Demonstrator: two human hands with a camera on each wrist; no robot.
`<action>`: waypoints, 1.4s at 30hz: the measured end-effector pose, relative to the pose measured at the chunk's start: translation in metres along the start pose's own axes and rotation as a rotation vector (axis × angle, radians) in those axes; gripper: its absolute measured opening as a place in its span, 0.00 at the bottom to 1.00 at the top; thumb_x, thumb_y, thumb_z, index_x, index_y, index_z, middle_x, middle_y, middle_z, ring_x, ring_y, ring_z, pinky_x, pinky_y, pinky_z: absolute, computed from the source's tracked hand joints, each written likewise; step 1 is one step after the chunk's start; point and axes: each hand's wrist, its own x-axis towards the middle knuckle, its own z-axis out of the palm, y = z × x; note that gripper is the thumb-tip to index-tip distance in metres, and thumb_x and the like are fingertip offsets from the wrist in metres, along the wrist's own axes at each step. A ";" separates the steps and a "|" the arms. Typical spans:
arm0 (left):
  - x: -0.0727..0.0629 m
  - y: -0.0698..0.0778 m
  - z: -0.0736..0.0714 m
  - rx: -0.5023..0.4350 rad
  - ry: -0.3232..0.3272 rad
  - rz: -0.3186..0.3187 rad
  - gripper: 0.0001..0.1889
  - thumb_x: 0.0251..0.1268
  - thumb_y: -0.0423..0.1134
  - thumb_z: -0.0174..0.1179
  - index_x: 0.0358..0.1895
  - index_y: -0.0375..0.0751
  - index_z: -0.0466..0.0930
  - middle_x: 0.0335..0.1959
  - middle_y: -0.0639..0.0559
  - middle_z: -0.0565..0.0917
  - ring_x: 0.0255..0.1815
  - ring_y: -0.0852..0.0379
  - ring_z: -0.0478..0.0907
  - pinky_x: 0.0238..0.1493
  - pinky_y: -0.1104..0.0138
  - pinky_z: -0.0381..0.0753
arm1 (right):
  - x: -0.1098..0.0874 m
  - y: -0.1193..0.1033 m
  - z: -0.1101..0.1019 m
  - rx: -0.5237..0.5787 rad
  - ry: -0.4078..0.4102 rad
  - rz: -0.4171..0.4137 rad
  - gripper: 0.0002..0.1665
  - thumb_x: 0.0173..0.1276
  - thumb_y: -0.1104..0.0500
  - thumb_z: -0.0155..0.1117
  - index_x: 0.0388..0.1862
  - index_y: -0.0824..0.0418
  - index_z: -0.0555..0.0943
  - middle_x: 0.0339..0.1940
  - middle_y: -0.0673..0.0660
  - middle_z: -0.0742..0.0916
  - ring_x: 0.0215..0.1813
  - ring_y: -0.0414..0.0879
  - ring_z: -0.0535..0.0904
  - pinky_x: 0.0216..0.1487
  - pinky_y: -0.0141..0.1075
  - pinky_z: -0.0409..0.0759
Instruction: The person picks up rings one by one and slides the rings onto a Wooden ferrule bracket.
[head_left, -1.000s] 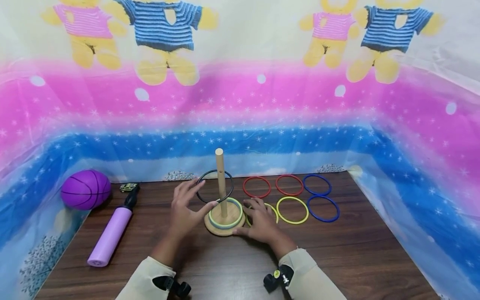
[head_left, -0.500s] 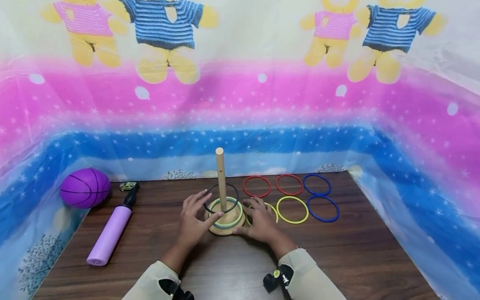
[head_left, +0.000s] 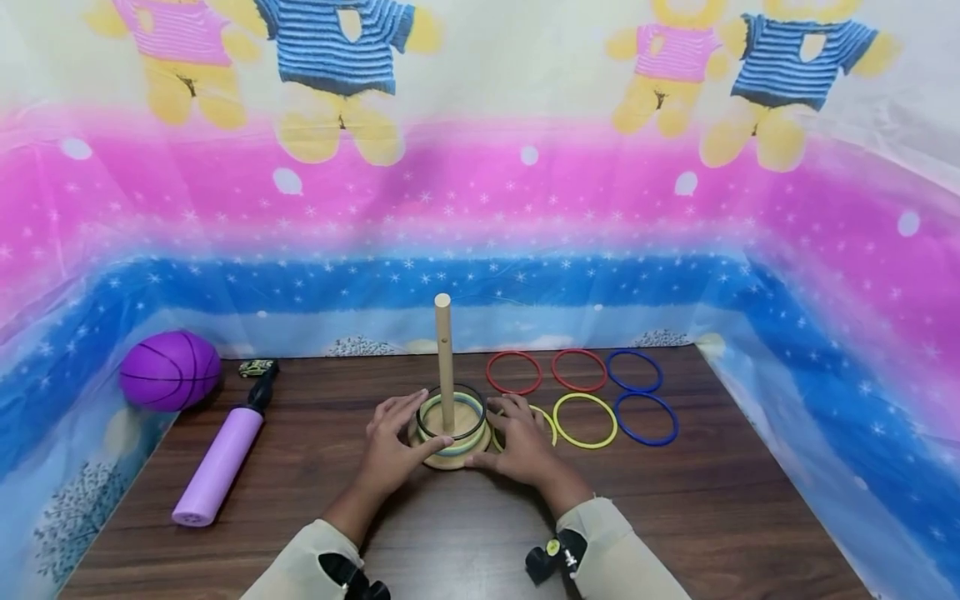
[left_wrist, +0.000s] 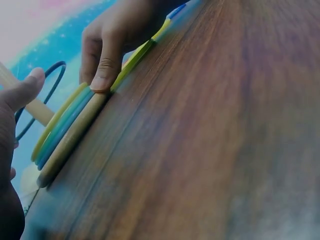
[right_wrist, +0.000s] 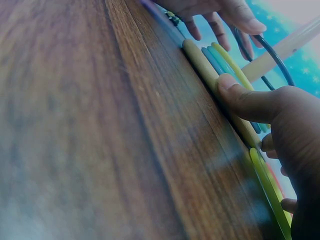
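A wooden peg stand [head_left: 445, 358] rises from a round base [left_wrist: 75, 137]. Lower down, a yellow ring [left_wrist: 56, 122] and blue-green rings [left_wrist: 65, 126] lie stacked around the post. My left hand [head_left: 393, 440] pinches a black ring [right_wrist: 279, 61] between thumb and fingers. That ring encircles the post and hangs slightly tilted above the stack, as both wrist views show. On the other side my right hand [head_left: 521, 443] grips the base, its thumb [right_wrist: 240, 97] on the near edge and its fingers on the far side.
Two red rings [head_left: 513, 352], two blue rings [head_left: 647, 443] and a yellow ring [head_left: 585, 447] lie to the right; another yellow ring [head_left: 551, 417] is partly under my right hand. At left are a purple ball [head_left: 171, 371], a lilac hand pump [head_left: 221, 467] and a toy car [head_left: 257, 368].
My left hand has moved right and down, lowering the black ring along the post toward the stacked rings and levelling it. The right hand has stayed on the base.
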 end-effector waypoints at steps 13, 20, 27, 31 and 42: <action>0.000 -0.001 0.002 0.078 -0.024 -0.049 0.45 0.56 0.46 0.86 0.78 0.44 0.78 0.78 0.46 0.80 0.81 0.33 0.66 0.77 0.25 0.51 | 0.001 0.002 0.000 -0.026 -0.006 0.004 0.55 0.61 0.27 0.81 0.75 0.62 0.82 0.82 0.56 0.77 0.86 0.59 0.64 0.78 0.68 0.65; 0.000 -0.002 0.003 0.114 -0.034 -0.046 0.45 0.55 0.45 0.86 0.78 0.42 0.78 0.78 0.43 0.80 0.80 0.32 0.66 0.76 0.27 0.52 | 0.001 0.002 0.000 -0.027 -0.012 0.001 0.55 0.62 0.27 0.80 0.75 0.63 0.82 0.83 0.56 0.77 0.87 0.59 0.64 0.78 0.68 0.66; 0.000 -0.003 0.004 0.138 -0.050 -0.050 0.45 0.55 0.47 0.86 0.78 0.44 0.78 0.79 0.45 0.79 0.81 0.33 0.65 0.76 0.26 0.53 | 0.002 0.002 0.000 -0.029 -0.012 0.008 0.56 0.61 0.27 0.80 0.76 0.62 0.81 0.83 0.55 0.76 0.87 0.59 0.63 0.78 0.67 0.66; -0.001 -0.002 0.004 0.150 -0.058 -0.052 0.46 0.54 0.47 0.87 0.78 0.44 0.79 0.79 0.45 0.79 0.81 0.32 0.66 0.75 0.26 0.54 | 0.001 0.001 0.000 -0.016 -0.015 0.010 0.56 0.61 0.27 0.81 0.76 0.62 0.81 0.83 0.56 0.76 0.87 0.59 0.63 0.78 0.67 0.65; 0.000 -0.005 0.006 0.189 -0.042 -0.012 0.44 0.54 0.48 0.87 0.76 0.42 0.81 0.76 0.42 0.82 0.78 0.31 0.68 0.73 0.26 0.57 | 0.000 0.001 0.000 -0.021 -0.014 0.011 0.56 0.61 0.27 0.81 0.76 0.62 0.81 0.83 0.55 0.76 0.87 0.59 0.63 0.78 0.67 0.65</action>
